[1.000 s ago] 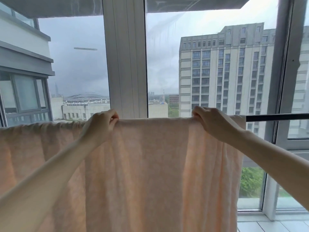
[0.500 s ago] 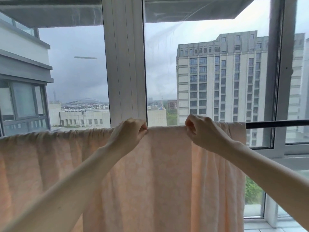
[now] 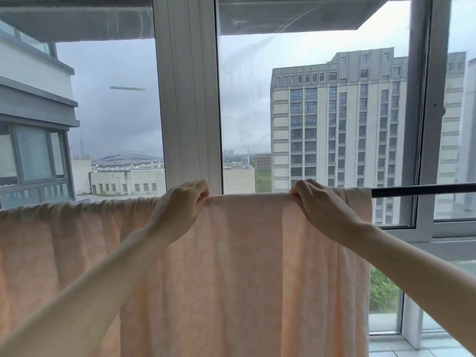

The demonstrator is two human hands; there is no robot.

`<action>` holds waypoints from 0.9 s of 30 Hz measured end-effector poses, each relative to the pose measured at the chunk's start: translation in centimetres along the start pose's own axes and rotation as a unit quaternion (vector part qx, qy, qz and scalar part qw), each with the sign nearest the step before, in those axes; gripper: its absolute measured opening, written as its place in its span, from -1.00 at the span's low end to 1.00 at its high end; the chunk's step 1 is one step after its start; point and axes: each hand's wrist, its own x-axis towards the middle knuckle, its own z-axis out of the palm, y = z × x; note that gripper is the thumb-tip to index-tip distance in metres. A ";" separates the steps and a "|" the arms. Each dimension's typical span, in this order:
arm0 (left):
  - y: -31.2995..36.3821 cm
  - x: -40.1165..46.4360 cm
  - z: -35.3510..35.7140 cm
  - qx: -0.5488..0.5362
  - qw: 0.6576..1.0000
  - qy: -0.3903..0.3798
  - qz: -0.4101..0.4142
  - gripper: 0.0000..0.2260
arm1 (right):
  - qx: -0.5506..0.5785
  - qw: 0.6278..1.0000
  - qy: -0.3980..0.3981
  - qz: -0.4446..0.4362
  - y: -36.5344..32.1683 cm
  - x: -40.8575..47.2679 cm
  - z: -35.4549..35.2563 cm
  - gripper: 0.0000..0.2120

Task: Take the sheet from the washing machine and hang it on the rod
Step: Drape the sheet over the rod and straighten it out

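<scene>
Sheet [image 3: 244, 266], peach-coloured, is hanging draped over the dark rod [image 3: 422, 189] in front of the window frame [image 3: 188, 99]. The left hand [image 3: 180, 210] and right hand [image 3: 322, 210] are each gripping its top fold, fingers curled over the cloth, with a smooth stretch between them. Left of the left hand the fabric is bunching into gathers. A lopsided pull could be dragging the cloth off the rod; how much is hanging behind it probably cannot be judged from here.
</scene>
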 end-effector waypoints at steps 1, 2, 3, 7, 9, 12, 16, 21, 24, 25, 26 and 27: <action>-0.3 -0.2 0.0 0.009 1.000 0.008 -0.003 -0.89 | -0.011 1.000 -0.001 0.001 0.1 -0.1 0.0 -0.88; -0.6 -0.4 0.0 0.014 1.000 0.016 -0.007 -0.89 | -0.021 1.000 -0.003 0.002 0.1 -0.2 0.0 -0.89; -0.9 -0.6 -0.1 0.014 1.000 0.022 -0.014 -0.88 | -0.028 1.000 -0.004 0.003 0.2 -0.3 0.0 -0.90; -1.4 -1.1 -0.2 0.020 0.998 0.035 -0.057 -0.88 | -0.003 1.000 -0.004 0.011 0.3 -0.5 0.0 -0.90; -0.9 -0.9 0.0 0.024 0.997 0.030 -0.062 -0.89 | -0.002 1.000 -0.005 -0.008 0.1 -0.3 -0.1 -0.86; 0.4 -0.8 0.5 -0.017 0.999 0.009 -0.037 -0.95 | 0.001 1.000 0.003 -0.022 0.1 -0.1 0.0 -0.80; 0.8 -0.4 0.7 -0.057 0.998 0.004 -0.040 -0.97 | 0.044 0.999 0.022 0.005 0.5 -0.5 0.4 -0.84; 0.7 0.0 0.4 -0.067 0.996 0.001 -0.054 -0.90 | 0.018 0.999 0.045 0.003 0.3 -0.5 0.0 -0.82; 0.4 -0.1 0.4 -0.022 0.998 0.015 -0.054 -0.92 | -0.020 1.000 0.006 0.013 0.8 -0.1 -0.2 -0.88; 0.1 -0.2 0.2 -0.011 0.998 0.018 -0.057 -0.93 | -0.026 0.999 -0.004 0.027 1.3 -0.2 -0.4 -0.88; -0.3 -0.3 0.1 -0.005 0.998 0.018 -0.062 -0.94 | -0.031 0.998 -0.010 0.047 2.1 -0.4 -0.6 -0.88; -0.8 -0.4 -0.1 -0.003 0.997 0.016 -0.071 -0.93 | -0.040 0.997 -0.012 0.072 2.9 -0.8 -1.0 -0.89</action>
